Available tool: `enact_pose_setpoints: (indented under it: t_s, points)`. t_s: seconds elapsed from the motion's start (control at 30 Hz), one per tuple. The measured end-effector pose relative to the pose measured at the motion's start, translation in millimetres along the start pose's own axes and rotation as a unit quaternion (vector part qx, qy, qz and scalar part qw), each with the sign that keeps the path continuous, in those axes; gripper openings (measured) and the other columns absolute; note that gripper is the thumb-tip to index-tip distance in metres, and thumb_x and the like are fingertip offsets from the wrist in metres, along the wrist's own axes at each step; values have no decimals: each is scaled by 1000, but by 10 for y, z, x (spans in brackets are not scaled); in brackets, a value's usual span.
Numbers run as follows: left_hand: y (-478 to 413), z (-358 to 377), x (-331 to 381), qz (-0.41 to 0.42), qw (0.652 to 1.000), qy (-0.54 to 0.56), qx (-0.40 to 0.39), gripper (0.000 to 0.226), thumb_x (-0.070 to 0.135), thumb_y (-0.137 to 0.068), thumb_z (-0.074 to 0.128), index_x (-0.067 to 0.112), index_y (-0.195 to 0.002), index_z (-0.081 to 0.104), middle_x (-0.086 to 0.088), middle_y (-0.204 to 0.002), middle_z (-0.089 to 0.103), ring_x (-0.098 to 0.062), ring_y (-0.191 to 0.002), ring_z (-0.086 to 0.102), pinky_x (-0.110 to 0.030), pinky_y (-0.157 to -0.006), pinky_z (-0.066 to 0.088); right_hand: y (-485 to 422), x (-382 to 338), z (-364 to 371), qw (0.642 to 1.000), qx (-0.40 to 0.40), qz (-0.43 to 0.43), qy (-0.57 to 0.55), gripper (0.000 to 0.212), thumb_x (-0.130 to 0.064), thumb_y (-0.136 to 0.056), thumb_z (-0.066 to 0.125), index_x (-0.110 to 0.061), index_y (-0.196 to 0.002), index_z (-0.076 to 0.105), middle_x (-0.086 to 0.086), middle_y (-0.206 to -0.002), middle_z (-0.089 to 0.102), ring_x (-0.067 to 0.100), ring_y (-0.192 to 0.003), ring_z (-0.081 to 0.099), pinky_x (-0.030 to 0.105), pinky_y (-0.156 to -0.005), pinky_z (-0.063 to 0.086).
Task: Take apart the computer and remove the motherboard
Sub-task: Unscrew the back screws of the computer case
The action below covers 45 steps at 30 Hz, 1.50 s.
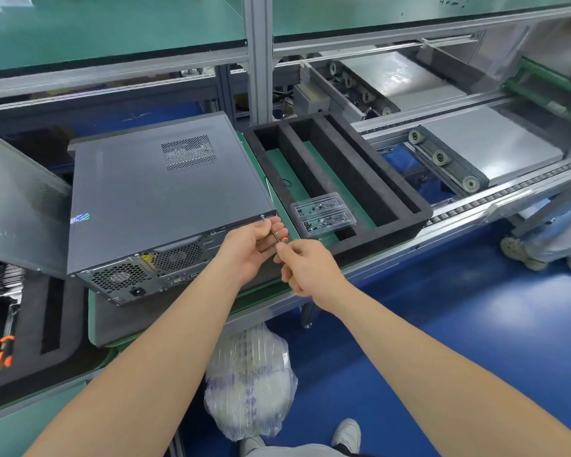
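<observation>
A grey desktop computer (165, 189) lies on its side on the green bench, its side panel closed and its rear ports and fans facing me. A small screw (263, 217) sticks out at the rear right corner of the case. A thin screwdriver (275, 235) with an orange collar points at that screw. My left hand (251, 247) curls its fingers round the screwdriver's shaft just below the screw. My right hand (305, 267) grips the handle end, which is mostly hidden in the fist.
A black foam tray (370, 179) with long slots sits right of the computer, holding a clear plastic box of small screws (323, 214). Another grey panel (17, 199) leans at left. Conveyor rollers (442, 156) run behind. A plastic bag (251, 384) sits on the blue floor below.
</observation>
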<state>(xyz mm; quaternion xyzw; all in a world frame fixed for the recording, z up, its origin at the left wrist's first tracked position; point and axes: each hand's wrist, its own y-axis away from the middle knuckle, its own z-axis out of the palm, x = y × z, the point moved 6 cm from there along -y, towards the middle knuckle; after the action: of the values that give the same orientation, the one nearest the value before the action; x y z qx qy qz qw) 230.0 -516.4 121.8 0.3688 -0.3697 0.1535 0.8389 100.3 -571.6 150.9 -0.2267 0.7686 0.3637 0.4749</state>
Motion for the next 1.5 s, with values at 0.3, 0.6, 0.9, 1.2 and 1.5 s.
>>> enact_pose_setpoints:
  t_s: [0.3, 0.6, 0.9, 1.2, 1.5]
  points:
    - [45, -45, -28, -32, 999, -34, 18, 19, 27, -95, 73, 10, -102, 75, -5, -92, 77, -18, -81, 75, -31, -71, 61, 80, -195, 99, 858, 170, -178, 451, 18, -34, -106, 50, -17, -113, 47, 7, -98, 71, 31, -83, 71, 41, -70, 58]
    - [35, -26, 55, 6, 996, -61, 70, 16, 13, -94, 73, -1, -102, 73, -9, -80, 74, -17, -68, 70, -25, -59, 58, -85, 61, 62, 994, 1, 62, -84, 41, -50, -99, 59, -11, -89, 64, 4, -71, 62, 15, -50, 51, 28, -44, 40]
    - [18, -67, 45, -3, 997, -68, 48, 15, 17, -95, 72, 3, -99, 75, -5, -76, 74, -17, -73, 68, -26, -63, 58, 80, 123, 341, 824, -207, 220, -479, 43, -42, -109, 45, -9, -84, 58, -5, -54, 39, 4, -32, 26, 17, -31, 15]
    - [71, -57, 38, -13, 999, -49, 16, 18, 17, -99, 66, 4, -108, 74, -7, -87, 78, -17, -76, 77, -27, -61, 60, 19, -55, 35, 991, 82, -45, 95, 40, -37, -100, 61, -3, -79, 65, 9, -65, 67, 18, -47, 62, 28, -45, 50]
    - [62, -11, 68, 12, 998, -61, 31, 24, 24, -89, 80, 3, -100, 76, -10, -91, 78, -21, -84, 77, -31, -73, 63, 4, -178, 39, 883, 170, -171, 403, 24, -39, -103, 55, -16, -105, 61, 5, -92, 70, 26, -82, 69, 39, -70, 58]
